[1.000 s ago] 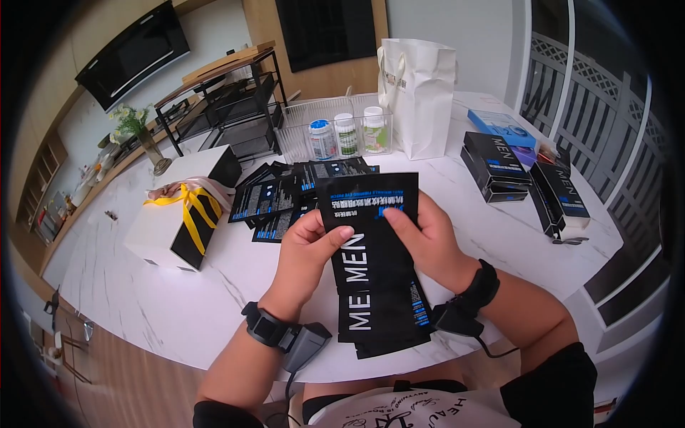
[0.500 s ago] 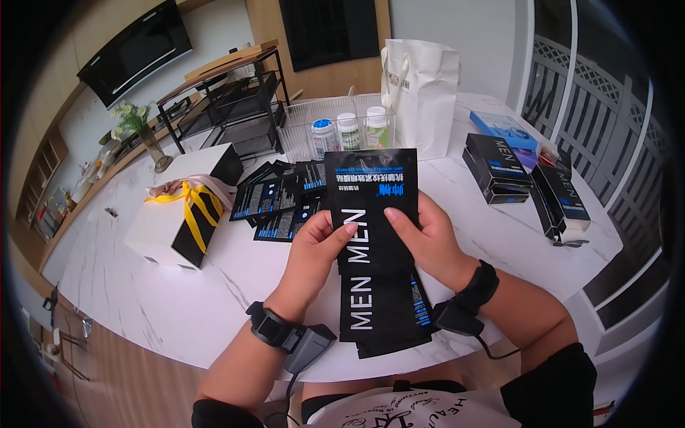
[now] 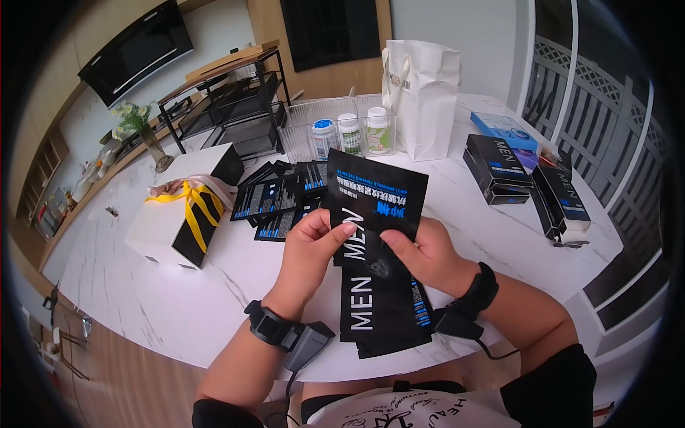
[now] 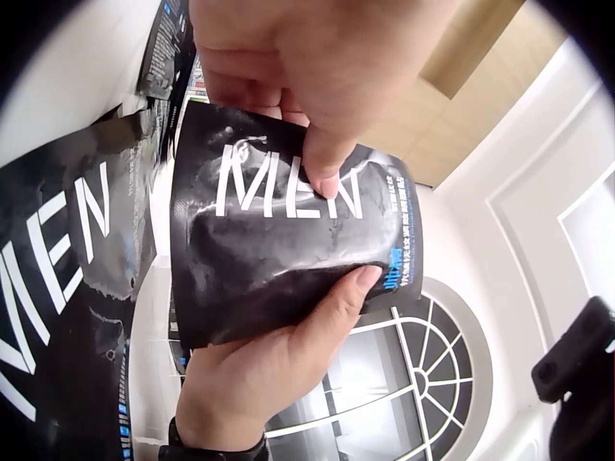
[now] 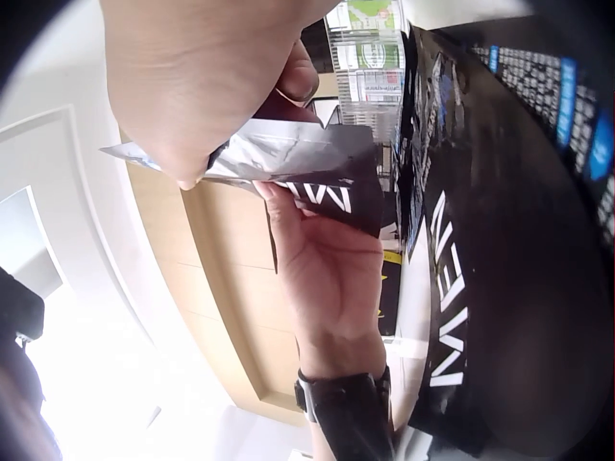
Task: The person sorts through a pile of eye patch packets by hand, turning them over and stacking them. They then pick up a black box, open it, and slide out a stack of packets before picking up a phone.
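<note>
Both my hands hold a black eye patch sachet [image 3: 382, 187] printed MEN, raised over the table with its top edge slanting down to the right. My left hand [image 3: 308, 246] pinches its left side, thumb on the front by the white letters. On the opposite side my right hand [image 3: 432, 251] grips it, thumb pressed on the front below the blue print. The sachet [image 4: 259, 259] is bowed between the thumbs in the left wrist view. A silvery face of it shows in the right wrist view. Below lie more black sachets [image 3: 382, 314], overlapping near the table's front edge.
More black sachets [image 3: 271, 196] are heaped to the left, beside a white box [image 3: 160, 232] with yellow ribbon. Behind stand a clear bin [image 3: 300, 135] with bottles and a white paper bag [image 3: 421, 100]. Black boxes [image 3: 497, 167] sit at the right.
The sachet first came more upright to face me, then tipped clockwise, its right side lower and a crease showing by the right thumb. Both hands keep their hold on it.
</note>
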`<state>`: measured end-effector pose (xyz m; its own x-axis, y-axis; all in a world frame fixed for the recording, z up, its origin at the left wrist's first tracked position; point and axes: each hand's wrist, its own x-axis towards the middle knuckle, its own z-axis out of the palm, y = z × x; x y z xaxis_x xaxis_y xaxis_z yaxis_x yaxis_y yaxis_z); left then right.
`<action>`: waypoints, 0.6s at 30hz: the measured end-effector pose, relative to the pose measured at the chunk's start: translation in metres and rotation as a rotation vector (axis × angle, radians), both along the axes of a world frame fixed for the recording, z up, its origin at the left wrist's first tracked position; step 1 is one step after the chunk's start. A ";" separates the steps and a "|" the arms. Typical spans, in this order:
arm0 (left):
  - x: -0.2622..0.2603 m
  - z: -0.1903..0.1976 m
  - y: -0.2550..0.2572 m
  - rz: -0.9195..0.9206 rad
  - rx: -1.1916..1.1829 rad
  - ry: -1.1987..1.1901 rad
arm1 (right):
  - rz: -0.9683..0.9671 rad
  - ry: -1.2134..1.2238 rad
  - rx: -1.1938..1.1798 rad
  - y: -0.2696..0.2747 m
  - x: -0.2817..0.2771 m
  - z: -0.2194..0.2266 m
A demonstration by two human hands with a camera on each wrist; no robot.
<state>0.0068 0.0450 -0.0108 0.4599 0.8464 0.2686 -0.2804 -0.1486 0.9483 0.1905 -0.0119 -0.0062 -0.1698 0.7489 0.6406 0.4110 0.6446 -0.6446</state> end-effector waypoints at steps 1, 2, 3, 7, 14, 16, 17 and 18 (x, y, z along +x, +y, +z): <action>0.001 0.000 -0.001 0.000 0.000 0.000 | 0.000 0.000 0.000 0.000 -0.002 0.001; 0.002 0.001 -0.002 0.008 -0.012 -0.028 | -0.020 0.098 0.014 0.001 -0.005 0.002; 0.003 0.003 -0.003 0.016 -0.025 -0.055 | -0.041 0.195 0.027 0.001 -0.007 0.002; 0.003 0.009 -0.009 -0.036 -0.010 -0.064 | -0.039 0.306 -0.060 0.011 0.000 -0.003; 0.002 0.005 -0.004 0.032 0.026 -0.025 | 0.100 0.197 -0.057 0.003 -0.001 -0.003; 0.003 0.007 -0.005 0.078 -0.017 -0.070 | 0.061 0.171 -0.095 0.003 -0.003 -0.001; 0.004 0.007 -0.005 0.078 -0.017 -0.070 | 0.024 0.144 -0.133 0.004 -0.004 0.000; 0.004 0.008 -0.005 0.068 -0.016 -0.089 | 0.024 0.144 -0.133 0.004 -0.004 -0.001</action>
